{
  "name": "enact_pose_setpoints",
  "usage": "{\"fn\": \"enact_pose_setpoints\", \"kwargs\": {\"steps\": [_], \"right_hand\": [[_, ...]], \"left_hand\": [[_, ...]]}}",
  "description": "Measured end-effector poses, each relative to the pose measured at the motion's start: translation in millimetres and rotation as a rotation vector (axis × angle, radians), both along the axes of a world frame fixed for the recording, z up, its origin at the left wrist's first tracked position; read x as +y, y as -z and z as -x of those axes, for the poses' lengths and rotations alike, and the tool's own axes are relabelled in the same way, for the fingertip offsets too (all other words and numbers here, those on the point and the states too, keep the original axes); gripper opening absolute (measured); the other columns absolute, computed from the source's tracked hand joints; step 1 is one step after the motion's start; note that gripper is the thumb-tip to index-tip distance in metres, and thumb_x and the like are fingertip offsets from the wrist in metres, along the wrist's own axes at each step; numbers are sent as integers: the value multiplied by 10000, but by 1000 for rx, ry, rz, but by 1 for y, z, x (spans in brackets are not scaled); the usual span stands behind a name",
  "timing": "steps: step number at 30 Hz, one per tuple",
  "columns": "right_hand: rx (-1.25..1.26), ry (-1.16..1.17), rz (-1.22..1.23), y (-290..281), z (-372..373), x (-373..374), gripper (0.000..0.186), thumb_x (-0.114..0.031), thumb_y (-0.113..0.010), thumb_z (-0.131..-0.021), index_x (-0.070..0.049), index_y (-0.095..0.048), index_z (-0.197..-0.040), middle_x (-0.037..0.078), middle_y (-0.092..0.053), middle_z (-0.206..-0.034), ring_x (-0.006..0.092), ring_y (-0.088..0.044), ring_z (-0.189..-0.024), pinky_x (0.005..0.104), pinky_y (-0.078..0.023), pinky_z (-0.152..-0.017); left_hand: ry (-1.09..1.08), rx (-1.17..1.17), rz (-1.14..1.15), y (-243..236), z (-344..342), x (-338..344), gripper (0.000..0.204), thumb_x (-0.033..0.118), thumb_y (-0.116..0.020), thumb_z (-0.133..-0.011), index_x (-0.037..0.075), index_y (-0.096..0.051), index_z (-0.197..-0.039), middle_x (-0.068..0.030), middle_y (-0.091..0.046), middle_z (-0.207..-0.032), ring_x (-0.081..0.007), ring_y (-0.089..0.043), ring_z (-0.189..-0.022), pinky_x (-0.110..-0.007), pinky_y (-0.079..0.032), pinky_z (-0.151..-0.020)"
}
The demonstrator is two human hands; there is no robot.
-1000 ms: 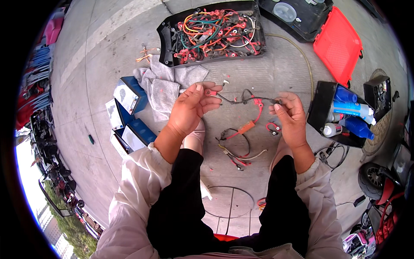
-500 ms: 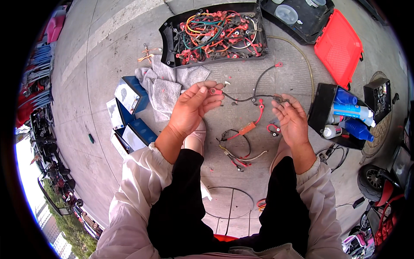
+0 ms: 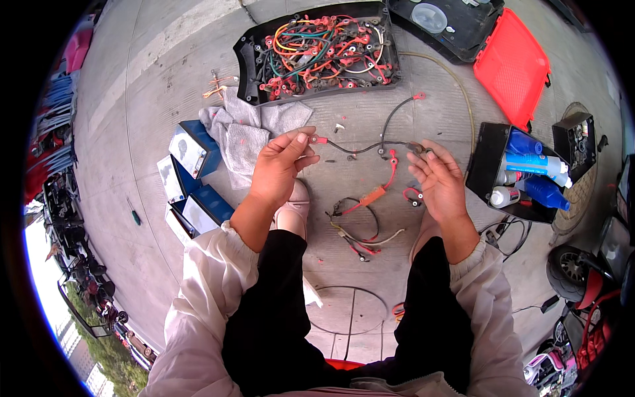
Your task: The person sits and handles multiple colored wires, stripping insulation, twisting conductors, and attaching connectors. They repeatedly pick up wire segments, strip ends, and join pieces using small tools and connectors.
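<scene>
A short black cable point(image 3: 360, 150) is stretched between my two hands above the concrete ground. My left hand point(image 3: 283, 159) pinches its red-sleeved end terminal between thumb and fingers. The other, dark end is held in the fingertips of my right hand point(image 3: 440, 175). Beyond it lies a second black cable point(image 3: 386, 122) with a red terminal at its far end. Below the stretched cable lie a red cable with an orange block point(image 3: 372, 196), a small red cable loop point(image 3: 411, 196) and a bundle of thin wires point(image 3: 357, 243).
A black tray point(image 3: 248, 76) full of coloured cables stands at the back, with a grey towel point(image 3: 241, 142) and blue boxes point(image 3: 210, 206) at left. To the right are a black bin point(image 3: 485, 165) of bottles, a red lid point(image 3: 512, 69) and a small parts box point(image 3: 559, 142).
The whole scene has shifted slightly left in the view. Both hands keep hold of the cable ends; my left fingers have closed a little more over the red terminal.
</scene>
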State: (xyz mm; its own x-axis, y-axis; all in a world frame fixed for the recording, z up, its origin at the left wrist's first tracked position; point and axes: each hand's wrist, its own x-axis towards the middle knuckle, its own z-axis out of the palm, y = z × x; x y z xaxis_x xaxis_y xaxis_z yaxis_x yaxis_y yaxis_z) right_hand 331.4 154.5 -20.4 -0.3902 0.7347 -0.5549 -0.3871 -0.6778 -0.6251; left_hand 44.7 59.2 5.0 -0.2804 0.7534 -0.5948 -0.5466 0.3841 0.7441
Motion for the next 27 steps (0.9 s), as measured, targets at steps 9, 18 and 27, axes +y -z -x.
{"fn": "enact_pose_setpoints", "kwargs": {"steps": [9, 18, 27], "right_hand": [[-22, -24, -24, 4, 0, -2, 269, -79, -535, -959, -2, -593, -1210, 78, -660, -1060, 189, -631, -994, 330, -498, -861], [17, -52, -45, 5, 2, -3, 258, -64, -520, -963, 7, -598, -1199, 99, -666, -1072, 187, -641, -984, 331, -501, -866], [-26, -80, 24, 14, -7, -1, 261, -117, -523, -966, -4, -606, -1186, 113, -668, -1066, 192, -644, -967, 330, -504, -838]], "left_hand": [[-59, 40, 93, 8, 5, -3, 264, 193, -570, -968, 28, -645, -1159, 8, -622, -894, -83, -589, -791, -281, -551, -786], [-80, -3, 131, 20, 13, -11, 254, 183, -544, -980, 24, -619, -1163, -13, -647, -950, -122, -635, -863, -274, -549, -810], [-92, -42, 141, 30, 21, -18, 232, 181, -488, -1005, 20, -602, -1127, -88, -672, -1039, -178, -659, -943, -294, -545, -848]]}}
